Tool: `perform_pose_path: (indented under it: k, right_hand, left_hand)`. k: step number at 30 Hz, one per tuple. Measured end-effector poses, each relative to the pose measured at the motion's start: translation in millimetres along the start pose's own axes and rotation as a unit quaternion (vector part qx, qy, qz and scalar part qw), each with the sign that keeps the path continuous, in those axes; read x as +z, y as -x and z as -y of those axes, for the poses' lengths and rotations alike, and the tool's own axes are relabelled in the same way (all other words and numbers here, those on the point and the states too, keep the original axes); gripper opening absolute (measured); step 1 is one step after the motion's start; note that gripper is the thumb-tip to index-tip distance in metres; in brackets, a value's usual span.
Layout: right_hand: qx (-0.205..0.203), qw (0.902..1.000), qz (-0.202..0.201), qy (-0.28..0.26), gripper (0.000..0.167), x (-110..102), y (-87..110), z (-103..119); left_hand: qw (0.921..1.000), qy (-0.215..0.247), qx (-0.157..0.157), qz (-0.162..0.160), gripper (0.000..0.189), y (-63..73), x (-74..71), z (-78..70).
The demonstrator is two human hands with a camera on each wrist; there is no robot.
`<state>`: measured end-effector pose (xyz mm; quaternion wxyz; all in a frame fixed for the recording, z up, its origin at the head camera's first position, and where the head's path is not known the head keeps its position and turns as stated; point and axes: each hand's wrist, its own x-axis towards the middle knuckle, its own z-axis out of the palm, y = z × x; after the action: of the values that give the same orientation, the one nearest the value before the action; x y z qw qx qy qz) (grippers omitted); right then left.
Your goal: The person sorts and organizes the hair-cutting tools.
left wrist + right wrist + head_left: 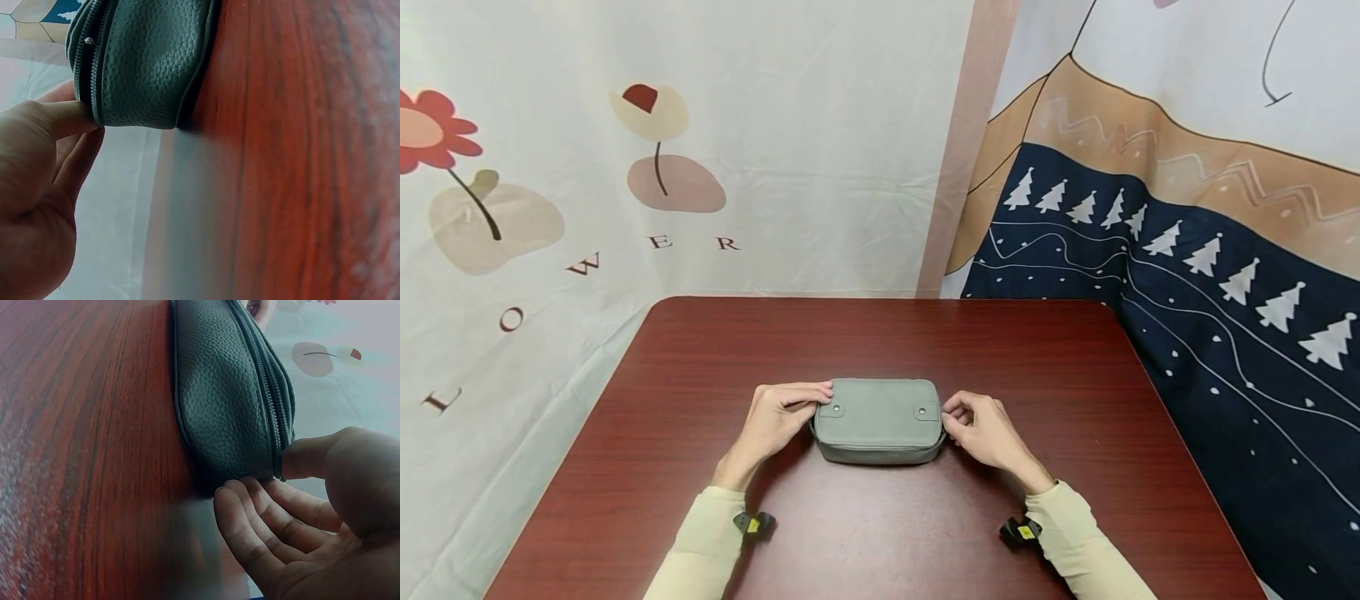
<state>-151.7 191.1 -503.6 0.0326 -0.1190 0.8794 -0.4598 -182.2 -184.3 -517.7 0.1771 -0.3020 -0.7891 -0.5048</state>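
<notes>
A grey-green zippered pouch (880, 414) with pebbled leather sides lies on the table, two metal snaps on its top flap. My left hand (781, 414) grips its left end, the thumb at the parted zipper (94, 69) and the other fingers partly hidden behind the lid edge. At the opposite end, my right hand (983, 427) pinches the pouch's corner. The right thumb (306, 457) lies against the zipper edge there, with the curled fingers below it along the end wall. Two rows of zipper teeth (275, 400) run along the side toward that thumb.
The reddish-brown wooden table (880, 533) has rounded far corners. Behind it hangs a pale curtain (820, 167) with flower prints, and on the right a dark blue one (1150, 275) with white trees. Small black devices (754, 524) are strapped at both wrists.
</notes>
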Motion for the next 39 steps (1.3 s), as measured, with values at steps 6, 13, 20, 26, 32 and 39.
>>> perform_pose_path:
  k: [6,13,20,26,32,39]
  right_hand:
    - [0.004,1.0,0.001,-0.009,0.005,1,-0.4,-1]
    - [0.006,0.9999,-0.002,-0.011,0.005,1,-0.8,-3]
    - [0.004,0.9999,-0.002,-0.011,0.005,1,-1.0,-3]
    - [0.003,0.9999,-0.003,-0.009,0.005,1,-1.2,-3]
    - [0.002,1.0,-0.005,-0.001,0.006,0,-0.9,-3]
    - [-0.003,0.9999,-0.006,0.012,0.005,1,-0.5,-3]
  left_hand:
    - [0.9993,-0.034,0.007,0.018,0.041,-2.9,-2.0,-7.3]
    - [0.9956,-0.056,-0.009,0.075,0.043,-9.6,-10.4,-20.8]
    - [0.9898,-0.102,-0.018,0.098,0.028,-14.5,-11.8,-34.7]
    - [0.9792,-0.139,-0.046,0.14,0.058,-17.0,-9.9,-46.8]
    - [0.9701,-0.128,-0.09,0.185,0.09,-17.7,-6.7,-53.0]
    - [0.9579,-0.149,-0.101,0.224,0.121,-20.2,-2.4,-54.8]
